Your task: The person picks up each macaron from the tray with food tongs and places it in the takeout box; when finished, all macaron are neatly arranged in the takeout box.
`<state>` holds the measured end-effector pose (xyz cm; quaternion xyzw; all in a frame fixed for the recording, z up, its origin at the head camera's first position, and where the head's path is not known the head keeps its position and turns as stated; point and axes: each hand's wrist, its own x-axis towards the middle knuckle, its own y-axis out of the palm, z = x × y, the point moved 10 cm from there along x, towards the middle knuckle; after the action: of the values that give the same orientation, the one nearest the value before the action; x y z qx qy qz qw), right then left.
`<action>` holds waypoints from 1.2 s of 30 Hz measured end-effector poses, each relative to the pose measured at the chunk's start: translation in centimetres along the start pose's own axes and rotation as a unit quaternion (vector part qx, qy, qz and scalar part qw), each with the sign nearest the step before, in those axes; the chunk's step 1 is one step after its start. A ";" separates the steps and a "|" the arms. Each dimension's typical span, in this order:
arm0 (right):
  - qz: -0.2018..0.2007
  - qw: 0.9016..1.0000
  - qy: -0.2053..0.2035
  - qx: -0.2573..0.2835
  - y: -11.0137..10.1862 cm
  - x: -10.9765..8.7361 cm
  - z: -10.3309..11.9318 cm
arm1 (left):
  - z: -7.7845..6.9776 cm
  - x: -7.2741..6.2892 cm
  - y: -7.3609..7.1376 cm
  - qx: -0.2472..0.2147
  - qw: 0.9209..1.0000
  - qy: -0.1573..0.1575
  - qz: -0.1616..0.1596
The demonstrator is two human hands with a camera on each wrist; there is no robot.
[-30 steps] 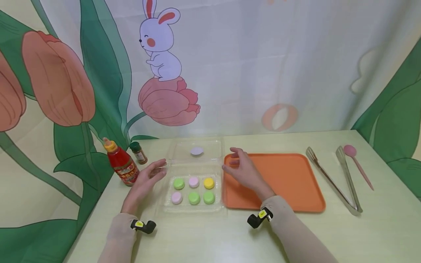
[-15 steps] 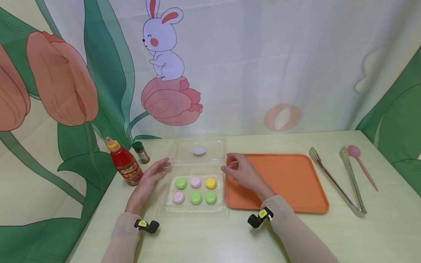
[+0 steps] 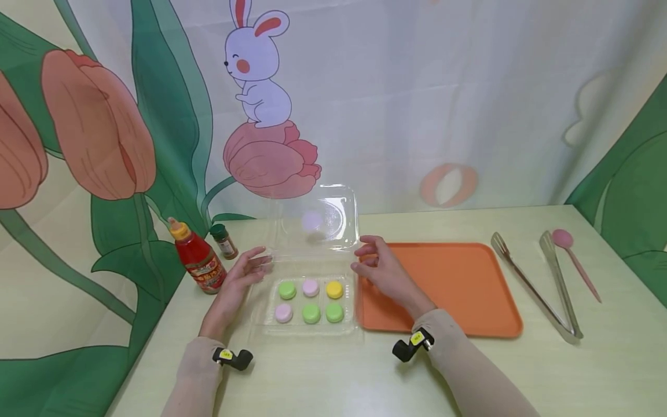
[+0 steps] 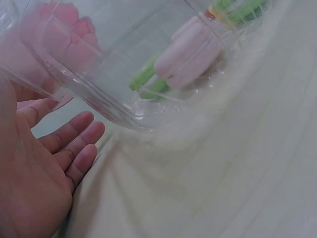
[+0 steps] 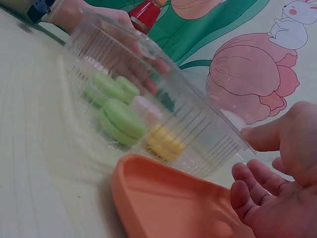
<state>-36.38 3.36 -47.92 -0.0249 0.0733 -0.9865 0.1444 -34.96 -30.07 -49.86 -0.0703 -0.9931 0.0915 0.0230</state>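
A clear plastic clamshell box (image 3: pixel 260 327) holds several green, pink and yellow macarons (image 3: pixel 311 314) in two rows. Its lid (image 3: pixel 344 217) stands tilted up at the back, with a pale round sticker on it. My left hand (image 3: pixel 237 289) is at the box's left side near the hinge; in the left wrist view its fingers (image 4: pixel 81 161) are loosely extended, some partly behind the plastic. On the other side, my right hand (image 3: pixel 388 275) reaches over the tray to the hinge's right end. The right wrist view has its thumb (image 5: pixel 265 136) against the rim's corner, other fingers bent loosely below.
An orange tray (image 3: pixel 458 289) lies right of the box, partly under my right arm. Beyond it are metal tongs (image 3: pixel 554 313) and a pink spoon (image 3: pixel 563 237). A red sauce bottle (image 3: pixel 200 260) and a green-capped spice jar (image 3: pixel 224 240) stand behind my left hand. A printed curtain (image 3: pixel 385 116) hangs behind.
The lid has swung up from lying back to a raised tilt. My right hand has shifted slightly toward the lid's corner; the left has stayed nearly in place beside the box.
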 end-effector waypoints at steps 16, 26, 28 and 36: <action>0.006 0.998 -0.005 0.054 0.4 0.1 -0.1 | 0.0 -0.3 -0.4 -0.012 1.000 0.006 -0.021; 0.007 0.998 -0.010 0.059 0.5 0.2 -0.1 | -0.3 -0.5 -1.0 -0.006 0.998 0.018 -0.052; 0.010 0.997 -0.006 0.075 0.4 0.1 -0.1 | -0.2 -0.5 -1.0 -0.008 0.999 0.017 -0.051; 0.002 0.998 0.018 0.068 0.2 -0.1 -0.2 | 0.3 -0.7 -1.3 0.001 0.998 -0.012 -0.064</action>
<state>-36.28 3.22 -48.12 0.0027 0.0086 -0.9893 0.1460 -34.46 -31.50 -49.89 -0.0057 -0.9956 0.0918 0.0167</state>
